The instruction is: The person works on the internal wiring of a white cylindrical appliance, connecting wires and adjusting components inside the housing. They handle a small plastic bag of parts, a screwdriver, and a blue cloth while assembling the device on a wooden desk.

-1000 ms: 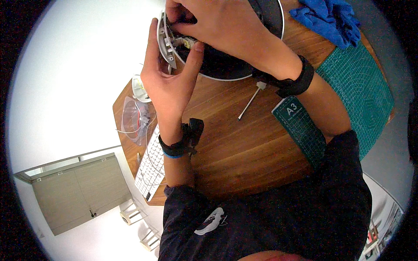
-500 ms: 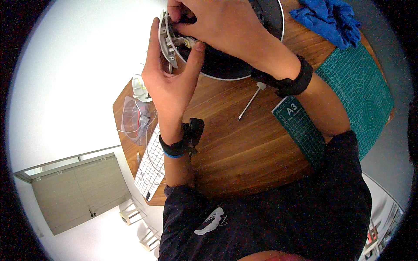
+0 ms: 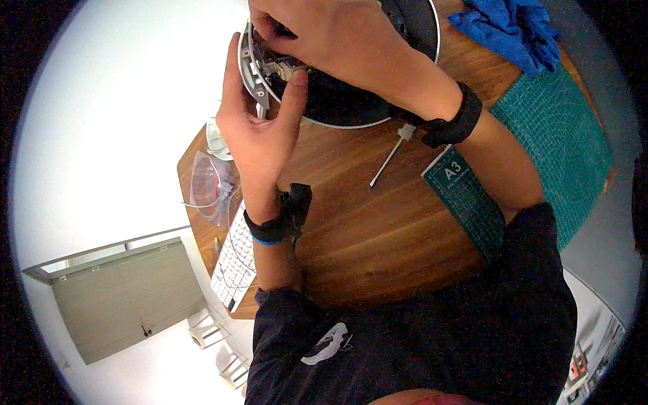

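A round device [image 3: 351, 108] with a white rim and dark inside stands at the top of the table. At its left side my left hand [image 3: 263, 128] grips a curved white plastic piece [image 3: 256, 88], long fingers along the outside and thumb over the small parts inside [image 3: 282, 71]. My right hand [image 3: 331, 40] reaches over the device from the right, fingers curled just above that piece; what they pinch is hidden. A screwdriver [image 3: 391, 155] lies on the wood below the device, its handle partly covered by my right wrist.
A blue cloth [image 3: 506, 30] lies top right, above a green cutting mat [image 3: 560, 162]. Along the table's left [image 3: 344, 223] are a white part [image 3: 219, 142], a clear bag [image 3: 209, 189], cables and a white keyboard [image 3: 233, 263]. Two white chairs [image 3: 206, 331] stand beyond.
Both hands have shifted slightly to the left with the curved white piece; my left thumb sits a little lower and further left. The other things on the table look much the same.
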A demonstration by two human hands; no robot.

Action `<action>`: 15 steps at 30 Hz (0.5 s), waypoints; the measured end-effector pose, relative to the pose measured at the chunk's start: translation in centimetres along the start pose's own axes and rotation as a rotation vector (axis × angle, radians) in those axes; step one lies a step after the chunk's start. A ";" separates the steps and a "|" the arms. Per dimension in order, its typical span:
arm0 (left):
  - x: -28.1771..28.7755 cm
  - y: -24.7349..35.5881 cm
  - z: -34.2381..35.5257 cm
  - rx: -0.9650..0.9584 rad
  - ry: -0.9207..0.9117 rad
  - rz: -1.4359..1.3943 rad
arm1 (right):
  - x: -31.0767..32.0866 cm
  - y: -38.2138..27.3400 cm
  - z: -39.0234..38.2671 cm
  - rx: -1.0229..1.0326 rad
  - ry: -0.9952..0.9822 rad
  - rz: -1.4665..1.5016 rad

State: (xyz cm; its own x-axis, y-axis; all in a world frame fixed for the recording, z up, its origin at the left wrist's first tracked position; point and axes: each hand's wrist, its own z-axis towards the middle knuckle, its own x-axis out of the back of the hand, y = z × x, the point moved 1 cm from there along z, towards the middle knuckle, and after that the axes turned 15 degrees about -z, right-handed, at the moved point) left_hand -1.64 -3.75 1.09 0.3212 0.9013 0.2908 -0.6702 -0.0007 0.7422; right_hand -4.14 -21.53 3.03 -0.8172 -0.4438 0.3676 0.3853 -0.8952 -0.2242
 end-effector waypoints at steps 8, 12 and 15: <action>1.0 -1.0 0.3 0.023 -0.045 -0.120 | -0.8 0.0 0.0 -0.001 0.027 -0.056; 1.3 -1.2 0.3 0.014 -0.059 -0.081 | -1.0 0.0 0.0 0.006 0.067 -0.048; 1.3 -1.5 0.4 0.011 -0.054 -0.080 | -1.0 0.1 0.0 0.001 0.065 -0.046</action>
State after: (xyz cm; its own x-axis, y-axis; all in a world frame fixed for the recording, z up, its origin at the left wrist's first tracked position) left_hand 0.01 -2.76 0.62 0.4092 0.8740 0.2619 -0.6334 0.0655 0.7711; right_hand -3.29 -21.13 2.65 -0.8599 -0.3989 0.3183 0.3473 -0.9144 -0.2079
